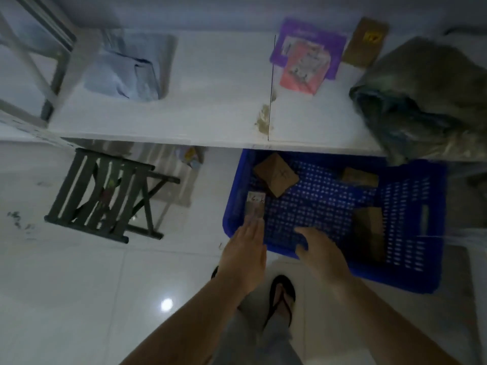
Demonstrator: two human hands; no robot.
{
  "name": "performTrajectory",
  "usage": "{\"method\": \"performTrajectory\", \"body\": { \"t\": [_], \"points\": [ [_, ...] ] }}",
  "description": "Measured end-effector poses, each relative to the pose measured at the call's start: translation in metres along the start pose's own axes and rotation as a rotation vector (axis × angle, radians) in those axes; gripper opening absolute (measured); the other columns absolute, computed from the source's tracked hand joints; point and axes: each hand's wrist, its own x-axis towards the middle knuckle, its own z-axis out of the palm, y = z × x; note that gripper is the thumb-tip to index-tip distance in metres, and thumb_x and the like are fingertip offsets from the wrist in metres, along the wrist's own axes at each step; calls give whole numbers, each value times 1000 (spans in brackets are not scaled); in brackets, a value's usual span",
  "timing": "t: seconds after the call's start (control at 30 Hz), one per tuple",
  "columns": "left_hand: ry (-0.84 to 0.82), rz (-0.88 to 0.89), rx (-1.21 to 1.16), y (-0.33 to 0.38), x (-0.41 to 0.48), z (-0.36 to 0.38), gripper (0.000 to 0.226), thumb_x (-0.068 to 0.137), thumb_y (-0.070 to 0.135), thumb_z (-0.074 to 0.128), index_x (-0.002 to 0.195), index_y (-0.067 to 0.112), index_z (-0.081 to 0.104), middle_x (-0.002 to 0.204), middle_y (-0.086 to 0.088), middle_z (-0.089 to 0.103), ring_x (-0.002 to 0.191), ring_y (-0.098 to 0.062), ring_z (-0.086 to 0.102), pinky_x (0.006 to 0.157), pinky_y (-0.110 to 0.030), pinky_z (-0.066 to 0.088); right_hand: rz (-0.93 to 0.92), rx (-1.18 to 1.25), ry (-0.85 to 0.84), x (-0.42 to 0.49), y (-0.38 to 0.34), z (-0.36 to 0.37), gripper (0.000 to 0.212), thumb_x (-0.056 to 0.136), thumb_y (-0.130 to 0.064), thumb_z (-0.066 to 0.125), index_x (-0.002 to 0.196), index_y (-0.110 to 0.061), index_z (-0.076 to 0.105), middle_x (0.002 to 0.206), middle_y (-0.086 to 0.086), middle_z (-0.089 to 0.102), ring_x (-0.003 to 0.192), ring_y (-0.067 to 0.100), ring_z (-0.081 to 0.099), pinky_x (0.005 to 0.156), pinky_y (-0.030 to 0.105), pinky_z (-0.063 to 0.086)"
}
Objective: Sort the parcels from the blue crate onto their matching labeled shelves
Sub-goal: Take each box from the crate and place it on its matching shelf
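Note:
A blue crate (411, 270) stands on the floor under a white shelf (210, 114). Inside lie a brown cardboard parcel (276, 175) at the back left, a small brown one (359, 177) at the back, a third brown one (369, 222) to the right, and a small grey packet (255, 206) against the left wall. My left hand (245, 254) reaches flat over the crate's left rim, fingertips touching or just short of the grey packet. My right hand (321, 248) hovers over the crate's front rim, fingers apart, holding nothing. The frame is blurred.
On the shelf lie a pale blue bag (126, 72), a purple packet (311, 40) with a pink one (305, 67) on it, a brown box (365, 43) and a large dark wrapped bundle (427, 101). A dark folding stool (105, 196) stands on the tiled floor at left.

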Motion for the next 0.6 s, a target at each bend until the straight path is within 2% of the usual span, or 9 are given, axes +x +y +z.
{"method": "performTrajectory", "body": {
  "t": [0.17,0.23,0.3,0.37,0.47,0.57,0.6],
  "points": [
    [-130,61,-66,-35,100,91,58,101,22,29,151,16,1,160,1,5,147,-13,3,119,-27,15,70,47,-29,120,43,67,44,99,-20,47,142,-15,42,144,5,47,125,22,50,102,33,44],
    [-181,74,-57,-52,140,119,62,99,16,34,151,15,0,160,0,4,147,-16,5,118,-33,23,105,70,-55,164,64,90,38,98,-19,48,135,-10,50,133,12,56,115,28,57,98,38,47],
    [-204,34,-68,-70,174,141,64,98,10,36,151,14,2,159,-4,4,146,-22,7,115,-37,28,130,81,-109,203,79,108,42,98,-20,47,139,-12,47,128,13,60,110,30,59,97,39,48],
    [-214,-66,-107,-88,204,168,66,96,6,36,151,10,-1,159,-10,4,146,-26,6,117,-38,24,156,74,-181,241,91,131,43,98,-23,46,140,-14,45,132,10,56,109,28,59,97,37,48],
    [-245,-412,-323,-109,249,201,69,96,12,42,150,5,0,155,-16,16,138,-32,29,113,-39,31,231,68,-332,290,97,161,41,98,-26,48,137,-12,47,134,12,53,112,27,57,99,42,48],
    [-375,-657,-363,-125,292,222,63,98,25,42,148,0,12,152,-19,24,133,-31,36,108,-34,37,318,41,-406,332,90,184,46,97,-27,51,138,-8,43,137,14,50,118,26,55,101,38,45],
    [-387,-669,-329,-132,301,227,58,99,25,40,146,-2,19,150,-19,29,132,-31,39,108,-35,37,343,63,-422,342,87,189,46,96,-26,53,136,-5,45,138,15,49,122,27,52,102,37,44]
  ]
}}
